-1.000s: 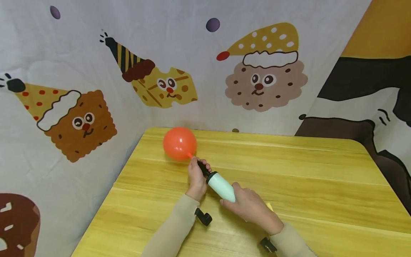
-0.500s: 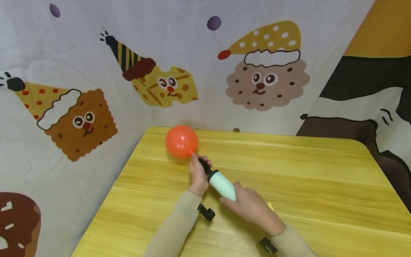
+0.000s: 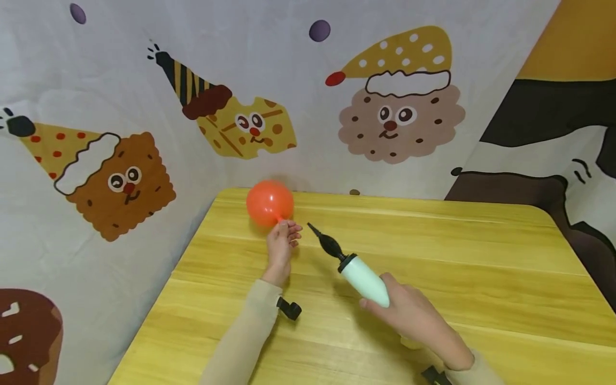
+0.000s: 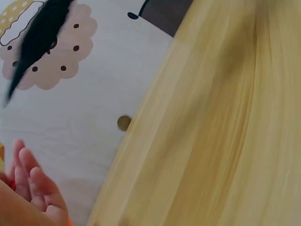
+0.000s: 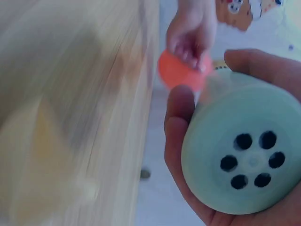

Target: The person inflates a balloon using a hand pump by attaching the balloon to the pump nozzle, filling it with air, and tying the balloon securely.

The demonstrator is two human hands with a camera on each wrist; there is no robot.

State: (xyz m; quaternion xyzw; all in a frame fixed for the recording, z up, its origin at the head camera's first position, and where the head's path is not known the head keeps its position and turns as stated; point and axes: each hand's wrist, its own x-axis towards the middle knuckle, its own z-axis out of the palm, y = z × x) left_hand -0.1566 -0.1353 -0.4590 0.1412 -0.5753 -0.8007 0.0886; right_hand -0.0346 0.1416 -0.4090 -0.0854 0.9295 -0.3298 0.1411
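Observation:
A round, inflated orange balloon (image 3: 270, 203) hangs over the far left of the table, its neck pinched by my left hand (image 3: 280, 247) between thumb and finger. The other left fingers spread loosely away from it. My right hand (image 3: 418, 313) grips the mint-green barrel of a balloon pump (image 3: 366, 280). Its black nozzle points up and left, apart from the balloon, with a gap of bare table between. In the right wrist view, the pump's round end (image 5: 252, 162) shows several dark holes, with fingers curled round the barrel. The left wrist view catches the dark nozzle (image 4: 42, 37).
The wood-grain table (image 3: 481, 267) spreads under both hands, its far edge against a cartoon-printed cloth (image 3: 308, 107). A pale yellow object (image 3: 410, 343) lies partly hidden beneath my right forearm; it looks blurred in the right wrist view. A black wrist mount (image 3: 289, 309) sits on the left sleeve.
The pump's nozzle has come out of the balloon's neck. My right hand has drawn the pump back to the right, while my left hand has shifted slightly left and up with the balloon.

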